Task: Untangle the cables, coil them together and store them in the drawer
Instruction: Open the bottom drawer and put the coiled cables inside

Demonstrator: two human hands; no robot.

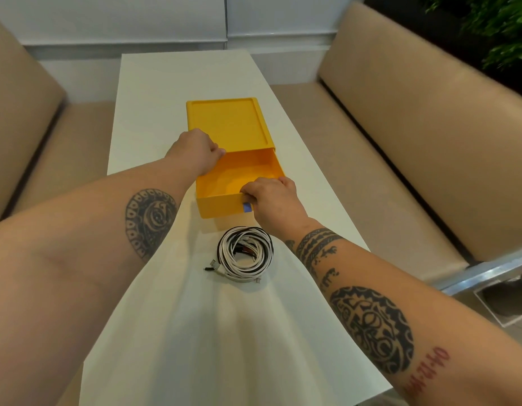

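**Holding the Drawer Open, Coiled Cables Waiting in Front**

Bracing the yellow casing (229, 124) at its near left corner with the left hand (195, 153), thumb lying along the front edge, fingers curling down around the corner. Gripping the front wall of the drawer (217, 205) with the right hand (273, 197), fingers clamped over the rim right at the blue tab (247, 207). Keeping the drawer slid partway out of the casing, toward the camera, showing only its own yellow floor and walls inside. Leaving the cables (245, 253) outside it, on the white table (195, 347), just in front of the drawer's front wall and not touching it. Lying there wound together, white and black, in one round coil, plug ends poking out at the near left.
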